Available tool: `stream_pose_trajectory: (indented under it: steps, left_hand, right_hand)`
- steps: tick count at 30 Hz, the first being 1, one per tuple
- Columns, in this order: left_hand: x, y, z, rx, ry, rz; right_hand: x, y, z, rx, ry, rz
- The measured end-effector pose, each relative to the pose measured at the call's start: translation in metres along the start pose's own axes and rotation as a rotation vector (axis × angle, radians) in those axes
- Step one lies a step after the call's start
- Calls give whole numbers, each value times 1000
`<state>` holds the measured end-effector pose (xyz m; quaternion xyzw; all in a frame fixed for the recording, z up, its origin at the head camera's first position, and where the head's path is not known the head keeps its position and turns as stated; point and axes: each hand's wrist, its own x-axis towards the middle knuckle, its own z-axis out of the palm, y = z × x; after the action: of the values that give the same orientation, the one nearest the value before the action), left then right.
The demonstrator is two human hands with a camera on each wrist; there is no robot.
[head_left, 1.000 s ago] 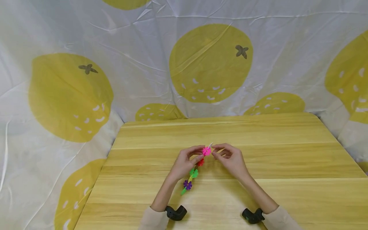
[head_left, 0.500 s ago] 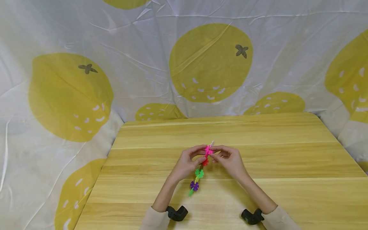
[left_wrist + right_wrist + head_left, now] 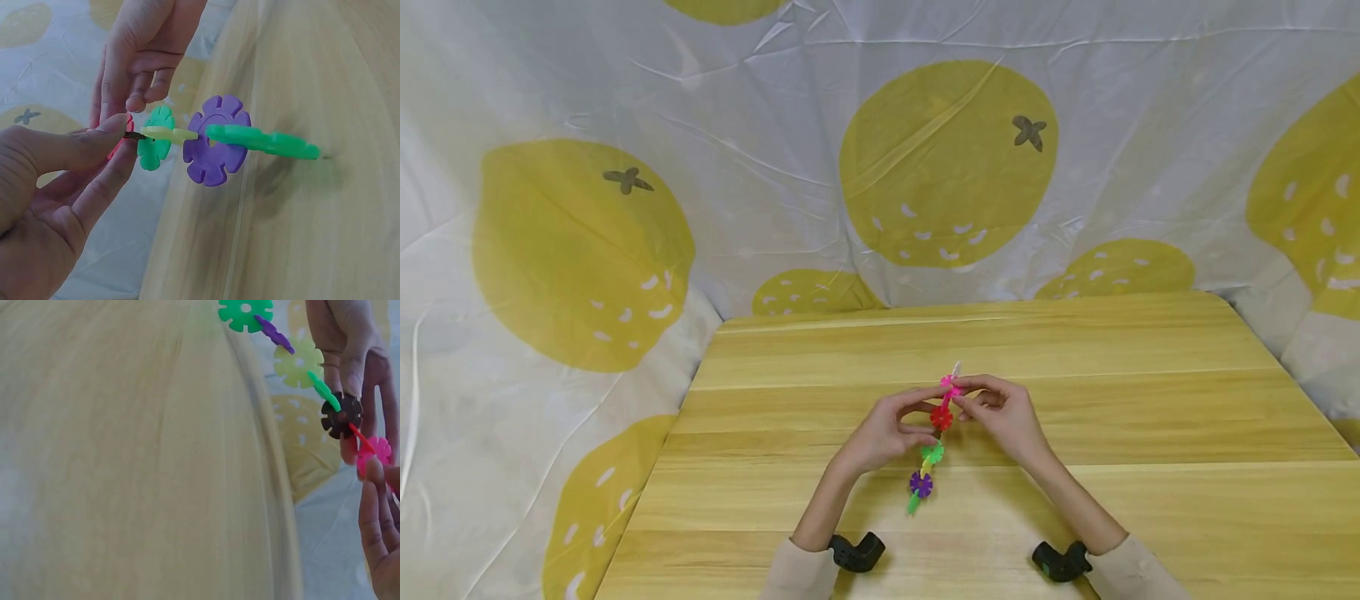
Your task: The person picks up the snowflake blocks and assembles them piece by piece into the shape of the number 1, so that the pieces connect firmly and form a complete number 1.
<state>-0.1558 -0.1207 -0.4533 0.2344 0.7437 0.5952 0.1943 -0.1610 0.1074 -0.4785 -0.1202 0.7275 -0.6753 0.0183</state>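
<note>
A chain of slotted plastic snowflake discs hangs between the two hands in the head view. From the top come a whitish disc [image 3: 957, 367], a pink disc [image 3: 951, 387] and a red disc [image 3: 942, 417]. A dark brown disc [image 3: 331, 427] follows, then a green one, a yellow one, a purple disc [image 3: 215, 175] and a green end disc [image 3: 269, 141]. My right hand [image 3: 1004, 414] pinches the pink disc between thumb and fingertips. My left hand [image 3: 880, 435] holds the brown disc at its thumb, fingers reaching up behind the red one.
A wood-grain table [image 3: 760, 467] lies below the hands. Behind it hangs a whitish cloth [image 3: 760, 167] printed with yellow lemons. Black wrist devices [image 3: 857, 553] sit at both sleeve cuffs.
The chain has swung right and hangs straighter. My right hand has closed onto the pink disc. My left thumb has slid down the chain from near the pink and red discs.
</note>
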Motion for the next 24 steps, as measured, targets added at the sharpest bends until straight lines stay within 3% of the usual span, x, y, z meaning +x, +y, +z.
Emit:
stream_pose_trajectory:
  steps: [9, 19, 24]
  left_hand:
    - [1, -5, -1, 40, 60, 1]
    - [6, -11, -2, 41, 66, 40]
    - [12, -13, -1, 149, 82, 52]
  right_hand:
    - [0, 3, 1, -60, -67, 7]
    - [0, 4, 2, -129, -94, 45]
    - [2, 2, -1, -162, -92, 84]
